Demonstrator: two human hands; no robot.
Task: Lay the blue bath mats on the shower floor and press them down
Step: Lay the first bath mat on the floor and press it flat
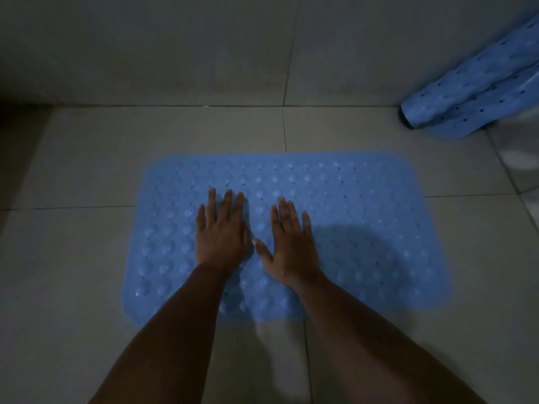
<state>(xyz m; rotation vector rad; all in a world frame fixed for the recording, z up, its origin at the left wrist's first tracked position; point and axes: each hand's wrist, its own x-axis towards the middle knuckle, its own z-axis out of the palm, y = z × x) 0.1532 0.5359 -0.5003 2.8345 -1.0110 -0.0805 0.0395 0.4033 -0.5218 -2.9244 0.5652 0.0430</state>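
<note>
— Both forearms come in from the bottom edge and meet over the middle of the flat blue mat. Why so close together?

— Probably to put the person's weight on one patch at a time. The mat's bumps look like suction cups, and they would only grip the tiled floor if pushed straight down.

— Start on the left, then.

— Left hand lies palm down on the mat, fingers straight and slightly spread, pointing away toward the wall. It has hold of nothing; it only presses.

— And the other one?

— Right hand is just beside it, also flat and palm down, thumb angled in toward the left hand. Fingers extended, nothing gripped there either.

— Is the mat where it should be?

— It lies spread on the floor, its long side roughly parallel to the wall and a little short of it. I cannot tell in this dim light whether every edge sits flush.

— What is that at far right?

— A second blue mat, rolled or folded, propped in the corner with its lower end on the floor, well apart from the hands. I judge it is parked there, out of the way, until this first mat is pressed.
</note>
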